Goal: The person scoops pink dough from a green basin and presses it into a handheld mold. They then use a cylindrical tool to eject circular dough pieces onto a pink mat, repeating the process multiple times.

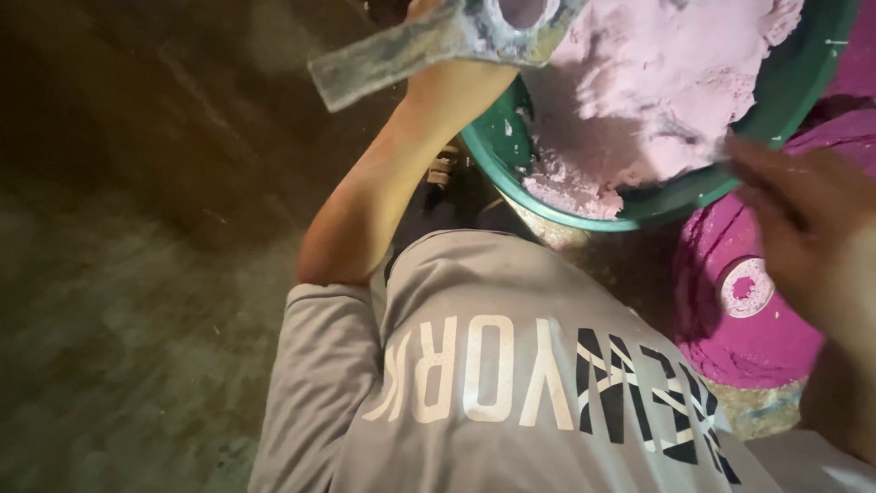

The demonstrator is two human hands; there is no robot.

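Note:
My left arm reaches up from the grey sleeve, and my left hand [427, 9] shows only at the top edge. It holds a flat grey trowel [401, 53] smeared with dried paste, above the near rim of a green basin [776, 110]. The basin is heaped with pale pink paste [639, 82]. My right hand [808, 224], blurred, comes in from the right with its fingertips at the basin's lower right rim. Whether it grips the rim is unclear.
A magenta bucket [730, 338] with a round capped lid stands under the basin at the right. My grey lettered shirt [493, 383] fills the bottom centre. A dark, rough concrete floor [128, 274] spreads to the left.

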